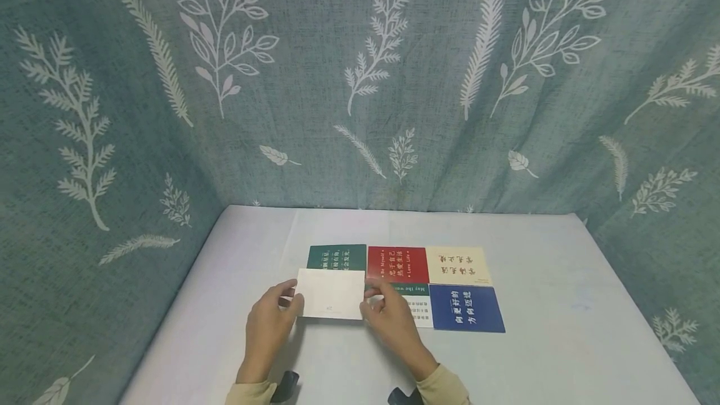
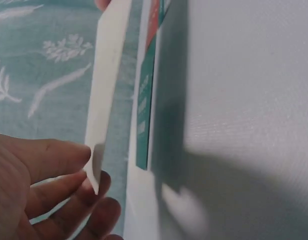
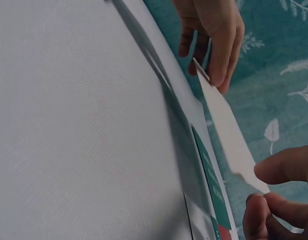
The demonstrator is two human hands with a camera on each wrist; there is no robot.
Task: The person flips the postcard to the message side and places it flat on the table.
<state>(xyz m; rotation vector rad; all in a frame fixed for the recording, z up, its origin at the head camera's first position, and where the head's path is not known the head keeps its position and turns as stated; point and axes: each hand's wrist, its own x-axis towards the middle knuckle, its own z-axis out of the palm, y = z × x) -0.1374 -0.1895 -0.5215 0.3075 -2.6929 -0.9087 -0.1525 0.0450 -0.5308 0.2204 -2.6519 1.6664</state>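
Both hands hold up a card whose plain cream side (image 1: 330, 294) faces the head camera. My left hand (image 1: 272, 324) pinches its left edge between thumb and fingers, and my right hand (image 1: 390, 317) pinches the right edge. In the left wrist view the card (image 2: 106, 85) is seen nearly edge-on, raised off the table. Behind it lies a green card (image 1: 337, 255) with white writing, partly hidden. A green-and-white card (image 1: 420, 310) lies partly behind my right hand.
To the right, a red card (image 1: 397, 264), a cream card (image 1: 458, 265) and a blue card (image 1: 467, 309) lie edge to edge on the white table (image 1: 540, 355). A leaf-patterned teal curtain (image 1: 315, 80) stands along the back and sides.
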